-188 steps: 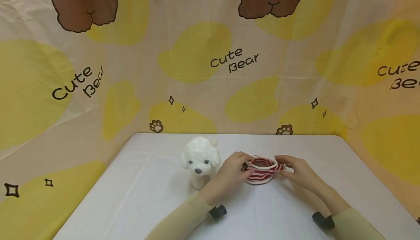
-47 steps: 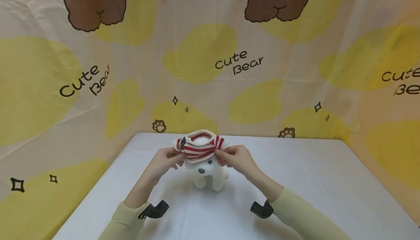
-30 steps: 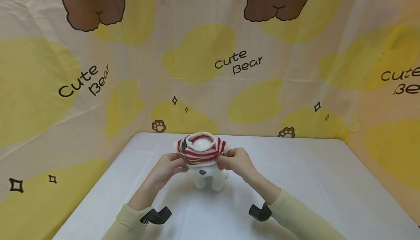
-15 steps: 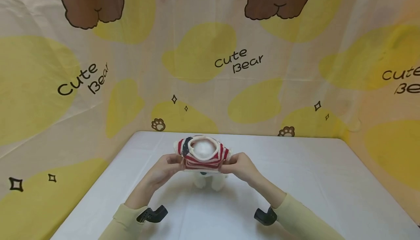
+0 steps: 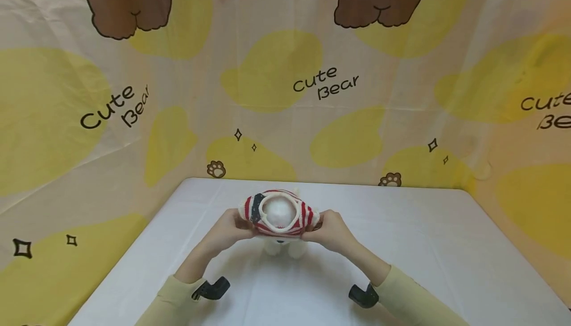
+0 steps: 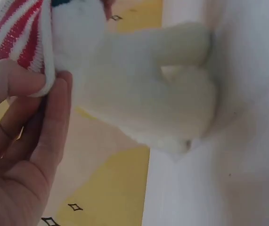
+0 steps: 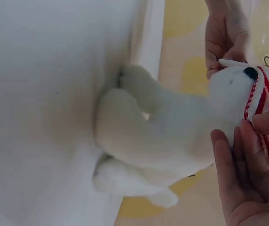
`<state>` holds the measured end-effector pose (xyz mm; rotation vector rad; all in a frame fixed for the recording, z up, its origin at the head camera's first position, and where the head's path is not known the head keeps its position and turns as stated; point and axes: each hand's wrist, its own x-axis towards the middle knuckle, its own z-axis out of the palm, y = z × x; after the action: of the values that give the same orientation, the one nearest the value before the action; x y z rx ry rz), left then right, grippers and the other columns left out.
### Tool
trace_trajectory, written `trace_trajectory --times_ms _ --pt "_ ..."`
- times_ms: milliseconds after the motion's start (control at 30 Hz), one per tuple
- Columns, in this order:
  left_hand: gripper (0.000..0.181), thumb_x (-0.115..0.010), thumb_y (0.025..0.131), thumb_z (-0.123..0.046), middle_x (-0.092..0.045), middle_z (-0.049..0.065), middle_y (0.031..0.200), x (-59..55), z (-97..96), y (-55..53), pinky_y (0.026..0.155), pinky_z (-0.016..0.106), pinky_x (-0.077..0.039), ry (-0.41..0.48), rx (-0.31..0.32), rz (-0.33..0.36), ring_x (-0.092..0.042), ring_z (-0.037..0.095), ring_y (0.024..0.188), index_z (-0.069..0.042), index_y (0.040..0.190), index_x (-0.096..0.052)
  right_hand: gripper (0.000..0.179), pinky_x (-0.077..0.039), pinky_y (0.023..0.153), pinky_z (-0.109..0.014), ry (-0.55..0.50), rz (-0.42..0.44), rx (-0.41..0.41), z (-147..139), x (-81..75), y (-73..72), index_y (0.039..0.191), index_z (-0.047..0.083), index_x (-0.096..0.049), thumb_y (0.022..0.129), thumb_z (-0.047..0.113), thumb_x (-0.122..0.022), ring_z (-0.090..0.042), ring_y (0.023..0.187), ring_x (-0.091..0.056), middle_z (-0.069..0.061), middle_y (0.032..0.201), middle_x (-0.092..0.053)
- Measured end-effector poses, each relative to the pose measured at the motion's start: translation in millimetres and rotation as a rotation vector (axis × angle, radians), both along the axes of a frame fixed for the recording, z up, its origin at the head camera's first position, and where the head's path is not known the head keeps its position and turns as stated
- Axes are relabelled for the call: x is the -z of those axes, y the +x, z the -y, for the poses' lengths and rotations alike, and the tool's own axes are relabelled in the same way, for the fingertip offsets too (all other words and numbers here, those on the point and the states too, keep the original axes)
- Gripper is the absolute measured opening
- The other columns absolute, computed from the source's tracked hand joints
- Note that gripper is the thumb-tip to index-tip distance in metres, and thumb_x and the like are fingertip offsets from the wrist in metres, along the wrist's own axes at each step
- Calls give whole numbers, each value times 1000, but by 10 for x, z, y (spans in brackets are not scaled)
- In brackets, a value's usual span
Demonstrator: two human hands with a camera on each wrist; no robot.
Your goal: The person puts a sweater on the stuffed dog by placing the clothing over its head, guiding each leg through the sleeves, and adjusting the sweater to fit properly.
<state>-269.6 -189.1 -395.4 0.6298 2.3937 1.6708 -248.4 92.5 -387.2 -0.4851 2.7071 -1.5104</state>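
A small red-and-white striped knit sweater (image 5: 257, 209) with a navy patch is around the head of a white plush dog (image 5: 280, 211). The top of its head shows through the neck opening. In the left wrist view, the person's left hand (image 6: 26, 132) pinches the sweater's white hem between thumb and fingers. Opposite it, the right hand (image 5: 332, 232) holds the other side of the hem. The right wrist view shows the dog's dark nose (image 7: 250, 73) right at the hem; its eyes are covered. The dog's body and legs (image 7: 125, 122) are bare, standing upright.
The dog stands on a white-covered table (image 5: 276, 291), towards its back edge. A yellow and cream backdrop (image 5: 267, 118) printed with bears rises behind and at both sides. A black camera (image 5: 214, 289) is strapped to each wrist.
Several seconds ago both hands held the sweater to the dog's right in view. It then came over the dog's head. In the last second the hem has slid down over its face, and more crown shows.
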Motion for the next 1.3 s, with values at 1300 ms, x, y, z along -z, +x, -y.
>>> trace_trajectory --times_ms 1300 --pt "21 -76 80 -22 -69 -3 103 -506 -355 -16 69 28 -48 -197 -281 -666 -54 15 91 -17 100 -70 12 -41 57 -21 93 -614 39 228 -458 -139 90 13 -73 81 21 -73 -10 66 -54 1 85 -65"
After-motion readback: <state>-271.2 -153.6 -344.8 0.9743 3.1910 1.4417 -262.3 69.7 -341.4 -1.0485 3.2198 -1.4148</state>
